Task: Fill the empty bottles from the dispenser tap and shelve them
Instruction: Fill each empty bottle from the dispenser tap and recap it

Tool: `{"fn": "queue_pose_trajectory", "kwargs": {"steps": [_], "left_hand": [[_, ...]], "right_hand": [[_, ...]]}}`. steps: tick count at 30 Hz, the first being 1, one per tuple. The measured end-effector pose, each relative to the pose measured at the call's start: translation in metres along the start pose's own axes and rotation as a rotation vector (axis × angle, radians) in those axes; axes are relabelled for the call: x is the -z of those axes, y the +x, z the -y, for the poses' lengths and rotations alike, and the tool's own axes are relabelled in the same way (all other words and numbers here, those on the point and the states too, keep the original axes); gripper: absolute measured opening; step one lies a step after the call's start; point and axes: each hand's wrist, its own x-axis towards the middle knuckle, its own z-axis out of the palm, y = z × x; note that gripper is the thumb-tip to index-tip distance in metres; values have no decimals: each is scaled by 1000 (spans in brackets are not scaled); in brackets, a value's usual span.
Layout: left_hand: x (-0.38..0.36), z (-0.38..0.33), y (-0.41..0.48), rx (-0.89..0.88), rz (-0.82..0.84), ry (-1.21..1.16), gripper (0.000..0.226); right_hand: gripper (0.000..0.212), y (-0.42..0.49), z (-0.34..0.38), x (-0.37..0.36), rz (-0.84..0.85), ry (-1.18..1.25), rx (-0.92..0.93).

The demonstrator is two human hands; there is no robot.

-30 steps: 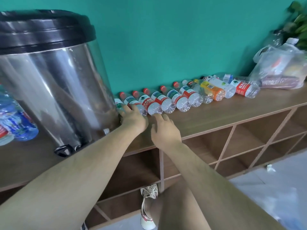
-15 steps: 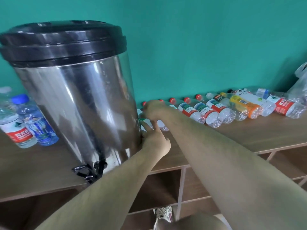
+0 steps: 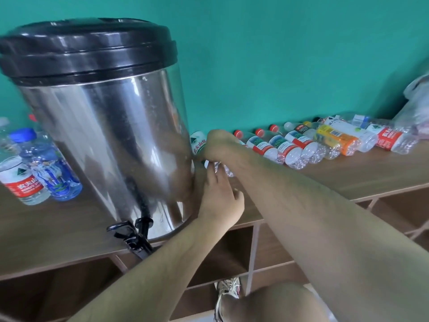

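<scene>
The steel dispenser with its black lid stood on the wooden counter and filled the view from 9 to 12 o'clock. Its black tap stuck out over the counter's front edge at the dispenser's 6 o'clock.

At the dispenser's 3 o'clock, just beside its wall, lay a bottle with a white and green label. The right hand reached in from 4 o'clock and gripped this bottle, fingers curled over it. The left hand came up from 7 o'clock, just below the right hand and close against the dispenser's side. Its fingers were stretched out rather than curled, with the tips at a clear bottle end. Whether that clear end belonged to the gripped bottle or to its neighbour could not be told, because the right wrist covered the join.

From the right hand toward 3 o'clock ran a row of bottles lying on their sides, packed close together, caps toward the green wall. A plastic bag sat at the far 3 o'clock edge.

At the dispenser's 9 o'clock a blue-capped bottle and a red-labelled bottle stood side by side. Open cubbyholes lay under the counter, with a shoe at 6 o'clock.
</scene>
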Motion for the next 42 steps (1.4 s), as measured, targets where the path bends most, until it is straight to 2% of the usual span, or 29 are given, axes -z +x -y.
{"fn": "queue_pose_trajectory", "kwargs": {"steps": [5, 8, 11, 13, 15, 18, 20, 22, 25, 28, 31, 33, 36, 38, 42], "left_hand": [[2, 4, -32, -167, -146, -191, 57], [17, -2, -56, -138, -106, -356, 47], [41, -16, -83, -100, -35, -509, 35], [55, -22, -98, -95, -11, -597, 42], [69, -23, -113, -64, -7, -646, 51], [94, -21, -140, -16, 11, -627, 67], [112, -14, -157, 1, 2, -568, 72], [128, -1, -175, 9, -5, -507, 67], [139, 17, -210, -3, 47, -500, 57], [143, 33, -244, -32, 40, -436, 61], [152, 46, -264, -72, 5, -315, 68], [159, 54, -272, -72, -42, -268, 69], [166, 58, -281, -19, -204, -71, 77], [169, 56, -287, -5, -241, -30, 73], [176, 62, -297, 4, -105, -300, 53]], "right_hand": [[54, -67, -22, 38, -59, 109, -87], [68, -122, -35, 41, -74, 211, -120], [60, -186, -39, 35, -98, 289, -95], [56, -229, -36, 28, -126, 358, -50], [60, -267, -28, 22, -139, 396, -5], [66, -304, -16, 16, -116, 410, 85], [53, -316, -7, 15, -67, 408, 174], [38, -320, 3, 22, -48, 411, 203], [36, -325, 31, 49, -93, 376, 162], [63, -328, 69, 62, -186, 28, 197], [68, -338, 98, 59, -188, -283, 177], [72, -347, 112, 58, -166, -362, 146], [60, -358, 122, 54, -110, -288, 93], [54, -363, 127, 52, -89, -207, 75], [62, -369, 131, 47, -91, -97, 168]]}}
